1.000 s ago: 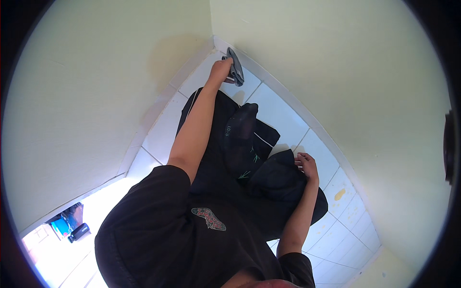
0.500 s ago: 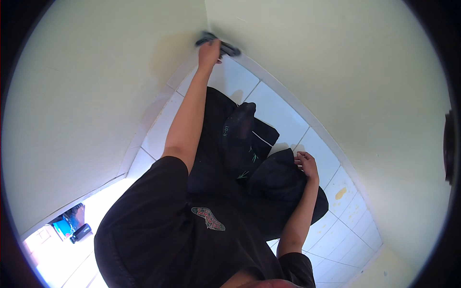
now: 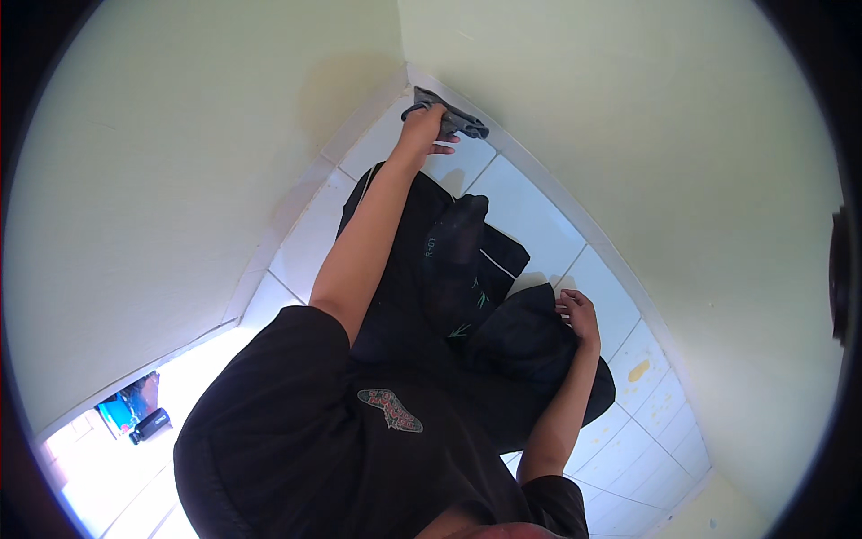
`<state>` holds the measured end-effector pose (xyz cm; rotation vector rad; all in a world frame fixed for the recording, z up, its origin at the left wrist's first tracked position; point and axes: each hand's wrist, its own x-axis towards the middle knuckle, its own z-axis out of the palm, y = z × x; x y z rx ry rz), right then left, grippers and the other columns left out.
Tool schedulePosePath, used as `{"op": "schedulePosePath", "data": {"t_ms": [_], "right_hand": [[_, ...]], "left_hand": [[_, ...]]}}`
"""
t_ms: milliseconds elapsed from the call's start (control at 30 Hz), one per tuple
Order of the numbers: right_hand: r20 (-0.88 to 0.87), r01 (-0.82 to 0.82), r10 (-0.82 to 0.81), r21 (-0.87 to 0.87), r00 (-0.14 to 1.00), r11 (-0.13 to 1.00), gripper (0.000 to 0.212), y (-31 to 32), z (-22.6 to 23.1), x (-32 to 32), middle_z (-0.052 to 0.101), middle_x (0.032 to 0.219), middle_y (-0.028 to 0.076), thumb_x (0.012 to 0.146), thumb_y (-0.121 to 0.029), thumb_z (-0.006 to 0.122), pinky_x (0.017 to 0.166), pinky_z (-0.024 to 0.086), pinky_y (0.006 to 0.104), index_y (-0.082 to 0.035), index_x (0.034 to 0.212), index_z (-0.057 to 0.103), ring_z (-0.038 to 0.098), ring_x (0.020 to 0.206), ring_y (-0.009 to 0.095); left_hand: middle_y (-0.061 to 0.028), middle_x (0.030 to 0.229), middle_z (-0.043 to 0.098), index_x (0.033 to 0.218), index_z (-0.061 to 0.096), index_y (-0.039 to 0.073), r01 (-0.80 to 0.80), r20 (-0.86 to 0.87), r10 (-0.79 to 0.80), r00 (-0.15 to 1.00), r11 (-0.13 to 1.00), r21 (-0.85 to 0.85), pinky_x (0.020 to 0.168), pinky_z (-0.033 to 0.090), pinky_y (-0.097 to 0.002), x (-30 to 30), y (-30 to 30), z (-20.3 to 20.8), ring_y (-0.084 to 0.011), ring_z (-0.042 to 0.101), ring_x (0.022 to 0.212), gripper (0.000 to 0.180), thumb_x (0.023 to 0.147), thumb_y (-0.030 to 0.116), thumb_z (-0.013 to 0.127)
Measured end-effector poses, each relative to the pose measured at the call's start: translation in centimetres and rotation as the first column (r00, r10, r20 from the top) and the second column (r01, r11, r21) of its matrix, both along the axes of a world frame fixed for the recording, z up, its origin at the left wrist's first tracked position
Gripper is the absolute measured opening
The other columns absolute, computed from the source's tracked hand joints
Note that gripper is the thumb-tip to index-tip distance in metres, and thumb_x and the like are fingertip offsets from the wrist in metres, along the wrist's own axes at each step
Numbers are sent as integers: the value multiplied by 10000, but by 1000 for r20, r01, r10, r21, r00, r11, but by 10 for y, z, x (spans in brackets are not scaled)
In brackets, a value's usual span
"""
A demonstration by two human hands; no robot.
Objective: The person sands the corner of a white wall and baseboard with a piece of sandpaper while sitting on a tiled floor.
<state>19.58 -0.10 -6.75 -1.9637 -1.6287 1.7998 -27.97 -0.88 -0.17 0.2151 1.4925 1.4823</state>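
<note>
My left hand (image 3: 422, 132) reaches far forward, gripping a crumpled dark grey cloth (image 3: 464, 122) close to the corner where two walls meet. The cloth lies at the foot of the right-hand wall, along the skirting (image 3: 530, 166), and a loop of it sticks out left of my fingers. Some of that hand's fingers hang free below the cloth. Over by my knee, my right hand (image 3: 579, 314) rests beside the dark trousers (image 3: 516, 332), its fingers loosely bent and nothing visible in them.
Pale walls (image 3: 224, 135) close in on both sides of the white tiled floor (image 3: 539, 220). A yellow stain (image 3: 638, 371) marks the tiles at right. Through a bright opening at lower left lie a black cylindrical object (image 3: 150, 426) and a blue item (image 3: 115, 415).
My left hand has drawn the cloth back from the corner, rightward and nearer to me along the skirting. My right hand stays by my knee.
</note>
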Motion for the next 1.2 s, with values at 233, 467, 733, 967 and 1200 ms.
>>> {"op": "schedulePosePath", "data": {"t_ms": [233,467,733,967,1200], "right_hand": [[3,3,-3,3,1000,1000,370,-1,1,-2,681,935,53,913,-315,620,651,460,272,-34,1153,626,630,777,138],[12,-18,18,-11,1000,1000,359,2,-3,4,675,965,51,925,-340,608,663,470,287,-69,1161,614,630,814,145],[23,-13,13,-25,1000,1000,374,2,1,-7,681,966,62,918,-331,615,678,474,287,-48,1163,617,641,810,155],[50,38,-33,-99,998,994,322,2,2,-4,665,936,30,931,-329,594,678,474,275,-81,1134,624,629,805,132],[44,60,-55,-114,998,992,315,3,2,-8,665,939,31,929,-319,596,687,468,282,-80,1131,625,625,796,130]], "left_hand": [[-158,1044,627,1158,486,-7,-240,396,149,906,952,192,792,560,-503,-10,7,-49,-338,648,942,229,994,148,445],[-138,1187,571,1136,517,65,-679,627,558,543,731,-63,963,473,-566,-50,25,-94,-330,595,1087,164,981,116,496],[-115,1341,469,1351,424,90,-821,680,619,392,569,-45,1046,430,-424,-121,65,-152,-246,518,1196,353,1024,211,372],[-113,1270,521,1305,457,46,-825,717,595,363,563,-50,970,489,-371,-119,84,-166,-213,556,1132,325,1007,140,368],[-162,1255,509,1281,404,-46,-859,689,603,402,508,57,932,527,-442,-118,84,-134,-320,582,1078,341,946,7,440]]}}
